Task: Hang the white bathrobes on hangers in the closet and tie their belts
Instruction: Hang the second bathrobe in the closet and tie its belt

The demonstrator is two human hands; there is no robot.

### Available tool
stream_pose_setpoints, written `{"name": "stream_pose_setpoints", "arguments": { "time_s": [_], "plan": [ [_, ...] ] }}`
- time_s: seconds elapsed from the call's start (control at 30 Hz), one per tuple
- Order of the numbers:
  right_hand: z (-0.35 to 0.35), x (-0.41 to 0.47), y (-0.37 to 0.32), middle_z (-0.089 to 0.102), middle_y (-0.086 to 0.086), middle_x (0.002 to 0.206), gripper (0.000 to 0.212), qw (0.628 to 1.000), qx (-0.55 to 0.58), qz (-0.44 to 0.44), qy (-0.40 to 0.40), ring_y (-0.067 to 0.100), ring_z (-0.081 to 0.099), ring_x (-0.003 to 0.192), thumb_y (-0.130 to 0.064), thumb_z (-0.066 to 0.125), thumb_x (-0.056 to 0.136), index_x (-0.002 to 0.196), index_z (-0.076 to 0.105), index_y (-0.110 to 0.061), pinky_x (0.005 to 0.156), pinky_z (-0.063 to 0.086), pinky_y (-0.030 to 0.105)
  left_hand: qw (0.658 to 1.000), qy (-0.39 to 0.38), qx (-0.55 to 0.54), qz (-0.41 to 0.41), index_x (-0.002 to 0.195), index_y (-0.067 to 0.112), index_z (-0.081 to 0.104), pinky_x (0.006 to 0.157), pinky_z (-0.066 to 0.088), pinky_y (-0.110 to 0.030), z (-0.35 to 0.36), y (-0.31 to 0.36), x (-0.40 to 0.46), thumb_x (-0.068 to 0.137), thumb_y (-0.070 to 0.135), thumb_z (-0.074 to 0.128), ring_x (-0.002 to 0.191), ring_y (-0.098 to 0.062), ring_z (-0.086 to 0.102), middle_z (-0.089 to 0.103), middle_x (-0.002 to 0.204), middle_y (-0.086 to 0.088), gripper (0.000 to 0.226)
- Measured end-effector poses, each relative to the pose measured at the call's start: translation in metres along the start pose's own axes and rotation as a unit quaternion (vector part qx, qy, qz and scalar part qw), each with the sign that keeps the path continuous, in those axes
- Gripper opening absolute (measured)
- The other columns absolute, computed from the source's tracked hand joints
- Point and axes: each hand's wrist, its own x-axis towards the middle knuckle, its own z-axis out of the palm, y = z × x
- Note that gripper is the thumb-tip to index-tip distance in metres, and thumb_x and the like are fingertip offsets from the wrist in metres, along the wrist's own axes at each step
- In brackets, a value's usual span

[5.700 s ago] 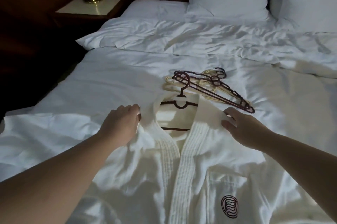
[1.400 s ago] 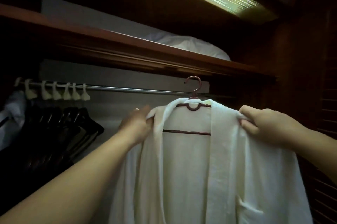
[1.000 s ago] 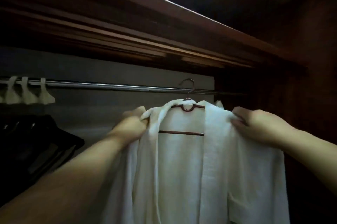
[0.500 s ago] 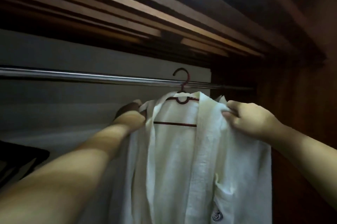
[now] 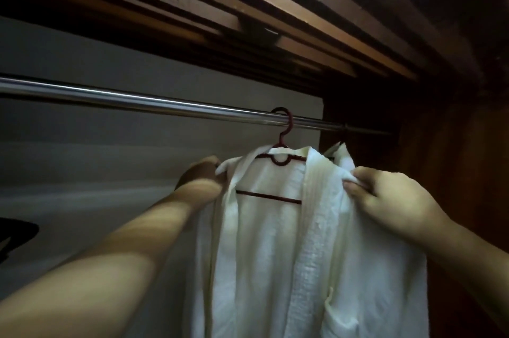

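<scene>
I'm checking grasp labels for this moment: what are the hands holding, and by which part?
Both grip the white bathrobe at its shoulders: left hand the left shoulder, right hand the right.

Bare rail (image 5: pixel 115 96) left of the hanger (image 5: pixel 281 145); wooden wall (image 5: pixel 454 172) close on right

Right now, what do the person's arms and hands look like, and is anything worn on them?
Both forearms are bare, with no sleeve in view. The left hand and right hand wear no gloves. No ring, watch or bracelet shows, though the light is dim.
</scene>
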Motion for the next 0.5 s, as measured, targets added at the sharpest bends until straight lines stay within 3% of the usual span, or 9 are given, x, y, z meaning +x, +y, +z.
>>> {"name": "stream_pose_setpoints", "arguments": {
  "time_s": [0.37, 0.5],
  "plan": [
    [0.015, -0.011, 0.004, 0.066, -0.006, 0.073, 0.034, 0.998, 0.048, 0.020, 0.020, 0.013, 0.064, 0.072, -0.058, 0.045, 0.098, 0.087, 0.059, -0.029, 0.069, 0.054, 0.040, 0.999, 0.015, -0.033, -0.036, 0.094, 0.015, 0.059, 0.083, 0.050, -0.034, 0.035, 0.010, 0.009, 0.090, 0.036, 0.068, 0.102, -0.036, 0.068, 0.071, 0.106, -0.015, 0.023],
    [0.016, -0.023, 0.000, 0.062, -0.007, 0.079, 0.028, 0.998, -0.005, 0.009, 0.058, 0.015, 0.063, 0.079, -0.057, 0.047, 0.098, 0.095, 0.055, -0.031, 0.065, 0.049, 0.037, 0.995, 0.026, -0.093, -0.017, 0.111, 0.017, 0.064, 0.087, 0.051, -0.034, 0.046, 0.010, -0.005, 0.090, 0.034, 0.072, 0.109, -0.036, 0.066, 0.070, 0.115, -0.015, 0.028]
  ]
}}
